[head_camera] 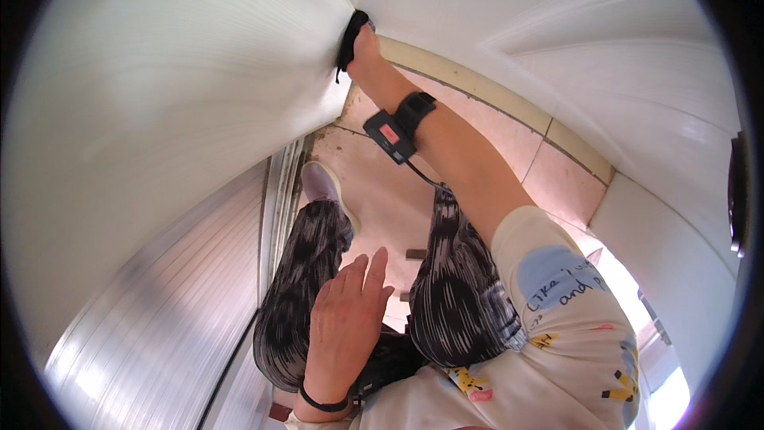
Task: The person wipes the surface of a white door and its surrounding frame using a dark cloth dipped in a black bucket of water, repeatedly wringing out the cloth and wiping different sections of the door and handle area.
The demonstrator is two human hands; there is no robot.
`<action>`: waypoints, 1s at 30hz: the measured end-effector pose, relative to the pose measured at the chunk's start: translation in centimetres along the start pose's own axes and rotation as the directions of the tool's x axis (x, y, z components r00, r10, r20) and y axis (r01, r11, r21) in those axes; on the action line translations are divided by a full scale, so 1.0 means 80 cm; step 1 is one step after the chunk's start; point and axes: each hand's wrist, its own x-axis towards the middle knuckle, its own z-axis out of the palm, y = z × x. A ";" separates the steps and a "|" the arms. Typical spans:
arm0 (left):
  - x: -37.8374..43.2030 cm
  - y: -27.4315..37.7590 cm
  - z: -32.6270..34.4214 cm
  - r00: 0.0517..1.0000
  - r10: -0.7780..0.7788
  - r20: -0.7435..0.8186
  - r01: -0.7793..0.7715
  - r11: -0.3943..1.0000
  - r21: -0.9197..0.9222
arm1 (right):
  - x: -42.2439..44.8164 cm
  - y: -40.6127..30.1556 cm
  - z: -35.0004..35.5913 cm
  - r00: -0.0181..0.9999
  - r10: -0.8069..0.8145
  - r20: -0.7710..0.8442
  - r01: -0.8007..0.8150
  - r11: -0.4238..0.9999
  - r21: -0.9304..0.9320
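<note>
My right arm reaches up and away to the corner where two white panels meet. My right hand (pixel 365 43) is there with a bunched black cloth (pixel 351 42) pressed into the corner; the fingers are hidden behind it. Above that wrist sits a black strapped device (pixel 391 134) with a cable. My left hand (pixel 349 316) hangs over my lap, back upward, holding nothing, with the fingers stretched out and a dark band at the wrist. The left white panel (pixel 179 71) and the right white panel (pixel 507 6) rise on either side of the cloth.
Pinkish tiles (pixel 382 191) cover the floor, with a beige skirting strip (pixel 477 89) along the right panel. At left are a metal door track (pixel 283 191) and a ribbed translucent panel (pixel 173 286). My shoe (pixel 319 182) stands close to the track. A dark fitting (pixel 738 194) is at far right.
</note>
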 end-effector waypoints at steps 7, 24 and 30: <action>0.003 -0.001 0.003 1.000 0.022 0.001 -0.022 1.000 0.010 | 0.050 -0.004 -0.038 0.980 0.039 -0.196 -0.083 0.971 -0.223; -0.011 -0.017 0.008 0.999 0.010 -0.037 -0.011 0.999 -0.033 | 0.020 -0.199 -0.351 0.983 -0.104 0.151 0.179 0.730 -0.659; -0.006 -0.012 0.008 1.000 0.023 -0.015 -0.024 0.998 -0.051 | 0.056 -0.110 -0.243 0.988 -0.064 0.139 0.115 0.911 -0.397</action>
